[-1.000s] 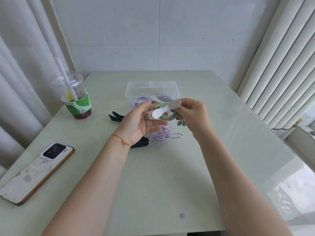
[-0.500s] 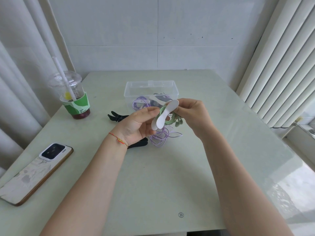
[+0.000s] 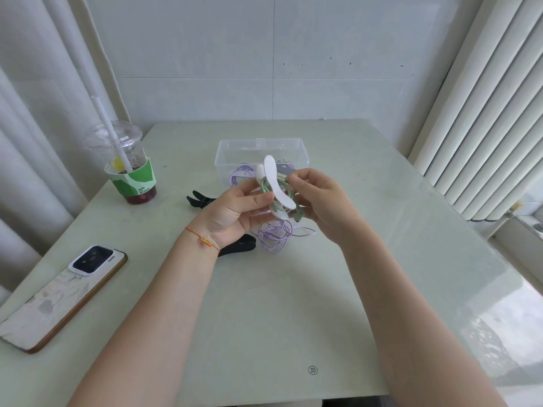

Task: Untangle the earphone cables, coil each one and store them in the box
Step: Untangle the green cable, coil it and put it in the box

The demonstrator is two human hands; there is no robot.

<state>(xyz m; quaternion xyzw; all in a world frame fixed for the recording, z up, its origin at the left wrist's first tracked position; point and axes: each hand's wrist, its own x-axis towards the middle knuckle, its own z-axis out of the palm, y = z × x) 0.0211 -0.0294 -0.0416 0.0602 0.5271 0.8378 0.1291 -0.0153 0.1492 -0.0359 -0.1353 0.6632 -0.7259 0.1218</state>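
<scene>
Hands meet above the middle of the pale green table [image 3: 264,318], both raised off its surface. The left hand [image 3: 235,211] is turned palm up with its thumb and fingers curled, pinching the near side of a green earphone coil [image 3: 269,188]. The right hand [image 3: 318,201] faces it from the other side, fingers bent round the far edge of the same coil, fingertips just beside the top of a white strap [image 3: 274,183]. That strap runs over the coil from above the left fingertips down to below them; it seems to wrap round the bundle, though the back of it is hidden. Green earbuds [image 3: 298,214] hang just under the right palm.

Directly below the two hands a loose purple earphone cable [image 3: 274,237] lies in loops on the table. Beyond the hands stands the clear plastic box [image 3: 223,155], open, with more purple cable [image 3: 241,176] coiled inside. A black strap [image 3: 238,245] lies just beneath the left wrist, and another black strap [image 3: 199,198] lies on the far side of the left hand. Well to the left of that hand are a lidded drink cup [image 3: 129,168] with a straw and, nearer the person, a phone [image 3: 61,292] lying face down.
</scene>
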